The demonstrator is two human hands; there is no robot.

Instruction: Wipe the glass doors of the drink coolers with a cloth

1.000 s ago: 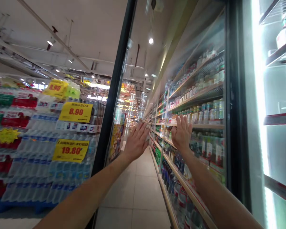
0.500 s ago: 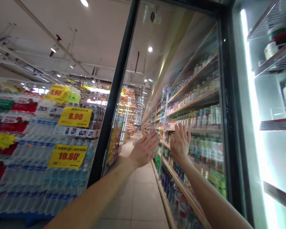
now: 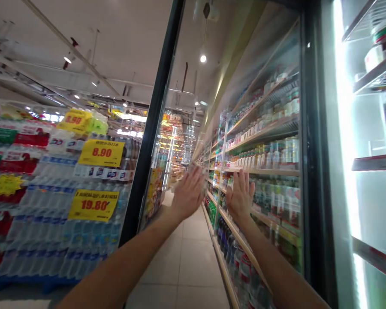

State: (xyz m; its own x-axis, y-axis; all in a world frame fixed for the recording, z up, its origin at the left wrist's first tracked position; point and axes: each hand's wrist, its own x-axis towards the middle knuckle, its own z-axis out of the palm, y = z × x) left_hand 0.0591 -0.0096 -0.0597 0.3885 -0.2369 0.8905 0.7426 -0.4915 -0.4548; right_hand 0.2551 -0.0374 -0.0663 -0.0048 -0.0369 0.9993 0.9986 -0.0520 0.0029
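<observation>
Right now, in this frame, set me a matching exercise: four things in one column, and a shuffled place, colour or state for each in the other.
1 left hand
2 right hand
3 19.80 price sign
4 light strip

A yellow, on the stacked water bottles
B open palm, nearer the right frame of the glass door
C glowing white, inside the fridge
D open palm, nearer the door's left frame

Pairs: 1-D, 2-B, 3-A, 4-C

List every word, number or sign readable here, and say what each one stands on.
"8.90": middle yellow card, on the stacked water packs.
"19.80": lower yellow card, same stack.
"8.90": upper yellow card, faint.
Small print on the cards and the bottle labels seen through the glass door: too blurred to read.
</observation>
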